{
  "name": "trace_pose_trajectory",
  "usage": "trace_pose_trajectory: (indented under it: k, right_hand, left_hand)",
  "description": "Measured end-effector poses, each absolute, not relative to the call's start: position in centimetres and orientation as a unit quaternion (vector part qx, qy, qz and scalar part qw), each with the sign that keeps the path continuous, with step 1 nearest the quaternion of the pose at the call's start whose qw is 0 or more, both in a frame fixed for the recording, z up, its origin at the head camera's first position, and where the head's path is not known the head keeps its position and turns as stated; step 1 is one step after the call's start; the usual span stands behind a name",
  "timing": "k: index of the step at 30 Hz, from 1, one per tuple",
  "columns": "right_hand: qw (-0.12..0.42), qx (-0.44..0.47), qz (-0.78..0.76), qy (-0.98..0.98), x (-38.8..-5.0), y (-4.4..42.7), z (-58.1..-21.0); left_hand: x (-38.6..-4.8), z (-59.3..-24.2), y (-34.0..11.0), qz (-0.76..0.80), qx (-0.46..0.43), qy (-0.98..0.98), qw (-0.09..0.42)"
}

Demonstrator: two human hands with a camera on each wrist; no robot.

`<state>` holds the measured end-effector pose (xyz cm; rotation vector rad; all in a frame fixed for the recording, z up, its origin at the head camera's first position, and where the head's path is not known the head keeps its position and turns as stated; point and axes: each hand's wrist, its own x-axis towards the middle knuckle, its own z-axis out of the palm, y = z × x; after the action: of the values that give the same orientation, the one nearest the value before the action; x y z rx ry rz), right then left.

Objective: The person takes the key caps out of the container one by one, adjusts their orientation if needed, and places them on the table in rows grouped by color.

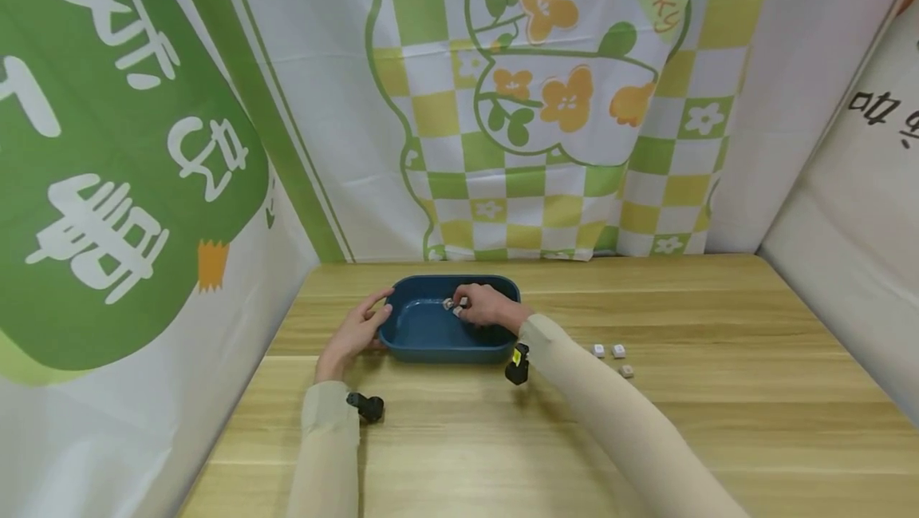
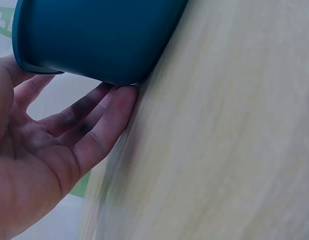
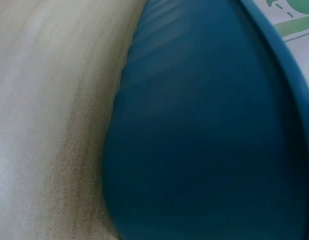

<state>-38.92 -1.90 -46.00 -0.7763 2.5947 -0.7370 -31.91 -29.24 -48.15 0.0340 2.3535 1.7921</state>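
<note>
A blue plastic basin [image 1: 424,355] with rounded corners stands on the wooden table. My left hand [image 1: 356,332] holds its left end, the thumb at the rim and the other fingers against the outer wall. In the left wrist view, fingertips [image 2: 125,95] touch the basin wall [image 2: 94,40] low down, near the tabletop. My right hand [image 1: 483,305] reaches over the basin's right side, its curled fingers pinching at a small white block [image 1: 458,311]. Another small block [image 1: 448,304] lies beside it on the basin floor. The right wrist view shows only the basin's outer wall [image 3: 204,120], not the hand.
To the right of the basin, small white blocks with marked tops lie on the table: one [image 1: 597,350], a second [image 1: 619,351], and a browner one [image 1: 627,372] nearer me. A patterned curtain [image 1: 517,207] hangs behind the table, and a printed cloth [image 1: 237,326] at the left.
</note>
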Motion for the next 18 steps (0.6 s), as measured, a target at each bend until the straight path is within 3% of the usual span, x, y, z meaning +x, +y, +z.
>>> trace_pose_trajectory:
  k: [18]
  right_hand:
    - [0.161,-0.273,-0.267,0.91,-39.59,-1.91,-47.03]
  left_hand:
    - [-32.04,-48.22,-28.99,0.605,0.01,0.791,0.088]
